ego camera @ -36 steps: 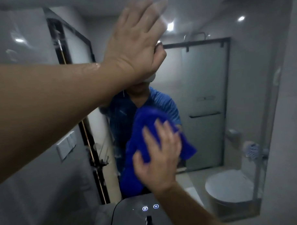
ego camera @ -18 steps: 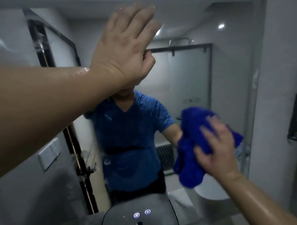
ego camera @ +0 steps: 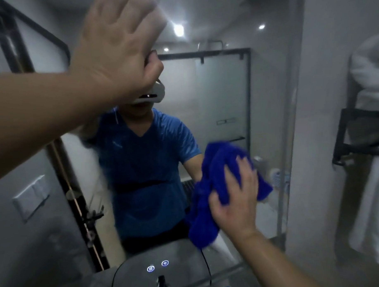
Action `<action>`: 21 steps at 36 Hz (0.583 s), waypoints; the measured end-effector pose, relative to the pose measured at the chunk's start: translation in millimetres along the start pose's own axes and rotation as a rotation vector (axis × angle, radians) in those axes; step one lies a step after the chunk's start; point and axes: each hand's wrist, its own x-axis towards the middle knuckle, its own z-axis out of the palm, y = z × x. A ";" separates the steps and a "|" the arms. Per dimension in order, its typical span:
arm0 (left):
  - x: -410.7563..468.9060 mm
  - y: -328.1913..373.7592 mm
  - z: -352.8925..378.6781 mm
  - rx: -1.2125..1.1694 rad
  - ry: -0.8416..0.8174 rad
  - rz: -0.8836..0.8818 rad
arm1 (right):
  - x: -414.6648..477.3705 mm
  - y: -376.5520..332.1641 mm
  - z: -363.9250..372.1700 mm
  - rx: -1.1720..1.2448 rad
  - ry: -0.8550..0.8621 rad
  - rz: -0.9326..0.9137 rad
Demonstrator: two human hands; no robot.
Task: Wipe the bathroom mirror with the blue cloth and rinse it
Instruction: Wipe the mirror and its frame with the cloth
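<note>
Blue cloth (ego camera: 215, 164) under right hand (ego camera: 235, 204)

Fluffy, matt pile on the blue cloth (ego camera: 218, 163); glossy, slightly hazy glass mirror (ego camera: 225, 88); matt black metal rack (ego camera: 343, 138); soft white cloth towel (ego camera: 368, 68).

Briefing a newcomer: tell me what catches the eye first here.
The blue cloth, low right of centre, pressed to the mirror by the right hand. Next the left hand, spread flat on the glass at upper left. Two lit icons glow near the mirror's bottom edge.
</note>
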 end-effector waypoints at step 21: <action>1.2 3.9 -7.4 -0.015 -0.091 -0.020 | 165.0 -14.4 -48.5 0.136 0.240 0.384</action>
